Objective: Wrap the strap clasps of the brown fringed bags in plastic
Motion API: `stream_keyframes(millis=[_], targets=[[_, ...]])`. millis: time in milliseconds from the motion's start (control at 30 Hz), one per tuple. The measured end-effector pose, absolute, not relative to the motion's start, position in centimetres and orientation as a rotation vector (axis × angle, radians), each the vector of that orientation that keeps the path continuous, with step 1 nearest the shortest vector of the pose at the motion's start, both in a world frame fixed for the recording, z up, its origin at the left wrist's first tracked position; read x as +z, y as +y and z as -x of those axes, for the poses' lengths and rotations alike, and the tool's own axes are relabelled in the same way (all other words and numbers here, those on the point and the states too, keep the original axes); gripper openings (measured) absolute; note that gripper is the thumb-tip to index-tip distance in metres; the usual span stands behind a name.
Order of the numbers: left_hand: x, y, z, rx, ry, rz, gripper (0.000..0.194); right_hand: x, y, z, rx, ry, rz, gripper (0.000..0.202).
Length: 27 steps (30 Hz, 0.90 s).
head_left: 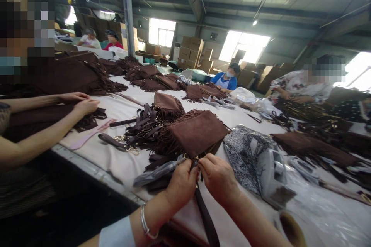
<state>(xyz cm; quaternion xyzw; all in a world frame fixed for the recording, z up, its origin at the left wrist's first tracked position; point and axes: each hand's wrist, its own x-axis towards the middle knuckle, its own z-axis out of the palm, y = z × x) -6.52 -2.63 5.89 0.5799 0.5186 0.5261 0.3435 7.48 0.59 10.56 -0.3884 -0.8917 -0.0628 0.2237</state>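
A brown suede bag (198, 133) with fringe lies on the cloth-covered table in front of me. At its near corner, my left hand (183, 180) and my right hand (218, 175) are pinched close together around small metal hardware, mostly hidden by my fingers. From between the hands a dark brown strap (206, 216) hangs down over the table edge. Beside my left hand lies a plastic-wrapped strap bundle (158, 173). A pile of brown wrist straps with gold clasps (143, 125) sits left of the bag, and a smaller fringed bag (166, 102) lies behind.
A pink comb (94, 135) lies near the left table edge, close to a co-worker's hands (82, 102). To the right stand a white tape dispenser (272, 173), a grey patterned sheet (245, 154) and a tape roll (291, 227). More brown bags (315, 148) lie at right.
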Motion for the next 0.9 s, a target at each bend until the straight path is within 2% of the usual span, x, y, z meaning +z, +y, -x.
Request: stream_keyframes(millis=[133, 267, 500, 633, 900], targets=[[6.1, -2.3, 6.6, 1.383, 1.158, -1.296, 0.02, 11.2, 1.4, -7.4, -0.17, -2.54, 1.017, 0.019], [6.0, -1.8, 6.5, 1.248, 0.86, -0.868, 0.027, 11.2, 2.1, -7.4, -0.115, -2.499, 1.008, 0.018], [6.5, -1.5, 6.8, 1.101, 0.716, -0.497, 0.032, 10.2, 2.3, -7.3, -0.138, -2.355, 0.943, 0.021], [6.9, -1.4, 6.8, 1.057, 0.708, -0.525, 0.035, 9.9, 2.1, -7.5, -0.067, -2.342, 0.943, 0.02], [5.7, -2.4, 5.6, 1.244, 0.988, -0.82, 0.039, 9.4, 0.6, -8.9, 0.371, -2.098, 1.103, 0.018]])
